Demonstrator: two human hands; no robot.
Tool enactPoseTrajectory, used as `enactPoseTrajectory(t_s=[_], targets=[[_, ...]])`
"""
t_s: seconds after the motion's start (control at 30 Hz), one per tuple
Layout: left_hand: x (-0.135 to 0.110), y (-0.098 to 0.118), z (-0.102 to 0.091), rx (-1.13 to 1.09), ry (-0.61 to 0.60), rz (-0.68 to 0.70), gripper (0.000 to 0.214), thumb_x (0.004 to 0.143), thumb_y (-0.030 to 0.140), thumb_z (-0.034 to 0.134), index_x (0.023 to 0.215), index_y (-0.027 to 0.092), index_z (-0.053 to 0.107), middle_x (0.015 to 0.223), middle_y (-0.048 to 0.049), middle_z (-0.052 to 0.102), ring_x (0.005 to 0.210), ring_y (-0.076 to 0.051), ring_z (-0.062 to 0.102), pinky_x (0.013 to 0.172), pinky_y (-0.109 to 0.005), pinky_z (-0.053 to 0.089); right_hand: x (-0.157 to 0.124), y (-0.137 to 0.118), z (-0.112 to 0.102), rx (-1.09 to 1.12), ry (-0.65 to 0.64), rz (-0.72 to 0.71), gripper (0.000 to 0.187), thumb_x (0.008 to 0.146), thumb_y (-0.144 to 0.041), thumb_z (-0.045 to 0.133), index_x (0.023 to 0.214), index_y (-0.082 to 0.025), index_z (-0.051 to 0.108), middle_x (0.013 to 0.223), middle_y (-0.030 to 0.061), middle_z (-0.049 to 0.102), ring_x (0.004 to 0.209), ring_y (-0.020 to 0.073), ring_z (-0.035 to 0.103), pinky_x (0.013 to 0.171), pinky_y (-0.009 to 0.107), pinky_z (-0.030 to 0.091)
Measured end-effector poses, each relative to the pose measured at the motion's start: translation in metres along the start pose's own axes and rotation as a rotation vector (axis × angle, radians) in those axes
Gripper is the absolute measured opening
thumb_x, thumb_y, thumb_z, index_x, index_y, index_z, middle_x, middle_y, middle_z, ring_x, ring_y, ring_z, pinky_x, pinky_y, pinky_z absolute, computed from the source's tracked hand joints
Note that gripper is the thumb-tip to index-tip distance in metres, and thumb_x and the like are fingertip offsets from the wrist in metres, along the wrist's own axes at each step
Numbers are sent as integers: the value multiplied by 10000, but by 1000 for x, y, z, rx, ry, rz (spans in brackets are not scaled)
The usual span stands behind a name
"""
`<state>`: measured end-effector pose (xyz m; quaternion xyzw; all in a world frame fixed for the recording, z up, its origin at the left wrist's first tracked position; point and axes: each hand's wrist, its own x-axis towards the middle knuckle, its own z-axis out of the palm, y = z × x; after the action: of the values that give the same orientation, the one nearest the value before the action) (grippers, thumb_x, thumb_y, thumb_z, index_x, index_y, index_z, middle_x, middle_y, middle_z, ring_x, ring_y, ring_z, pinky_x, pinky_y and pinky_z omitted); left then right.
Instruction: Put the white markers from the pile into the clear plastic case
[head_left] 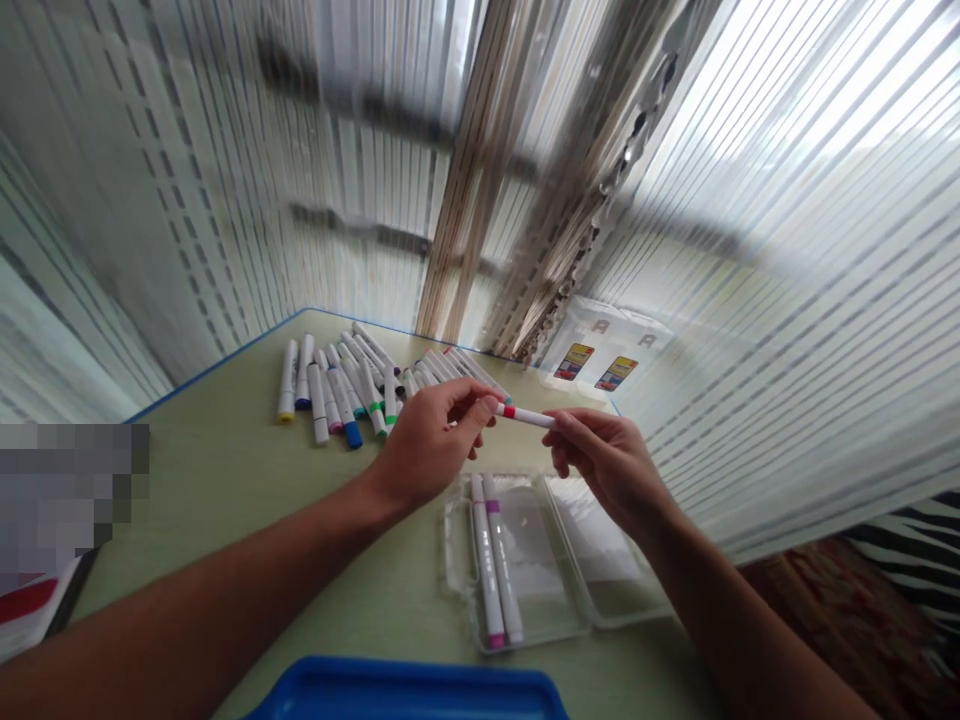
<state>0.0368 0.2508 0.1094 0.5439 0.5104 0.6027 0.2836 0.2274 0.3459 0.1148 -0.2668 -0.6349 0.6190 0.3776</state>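
Red-banded marker (531, 416) is held above the pale green table (225, 450), apparently just past the far edge of the clear case (536, 560). Thumb and fingers of the left hand (431, 440) close on its banded end; those of the right hand (607, 455) pinch the plain end, so neither is nearer. Its long axis runs from hand to hand, crosswise to the two markers (486, 560) lying along the case's left edge. Loose markers (373, 390) spread toward the table's far left corner.
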Motion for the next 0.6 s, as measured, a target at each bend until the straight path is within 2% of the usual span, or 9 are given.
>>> enactPoseTrajectory(t_s=[0.2,0.33,0.43,0.6], targets=[[-4,3,1,-3,-16,49,205,893,267,598,1023,142,693,881,-53,687,670,-114,596,548,-209,523,-4,-1,1,-72,-105,65,217,801,-302,763,950,-146,778,741,70,733,540,87,589,493,197,463],[-8,4,3,23,-66,82,187,894,232,585,1025,168,703,1018,-64,687,802,-140,618,609,-222,543,-7,-4,3,-107,-190,89,195,800,-301,764,924,-151,779,748,69,740,548,86,581,495,194,444],[-9,5,5,-16,-78,54,234,896,238,583,1105,166,658,965,-64,669,805,-149,617,606,-234,541,-10,-7,5,-155,-220,124,196,773,-304,788,887,-145,775,733,67,742,550,89,588,491,188,434],[-7,9,7,-173,-84,-20,340,862,242,634,1174,132,555,897,-57,653,738,-143,606,587,-249,533,-12,-8,8,-158,-259,127,225,724,-267,830,904,-149,765,772,62,751,642,113,656,607,209,508]])
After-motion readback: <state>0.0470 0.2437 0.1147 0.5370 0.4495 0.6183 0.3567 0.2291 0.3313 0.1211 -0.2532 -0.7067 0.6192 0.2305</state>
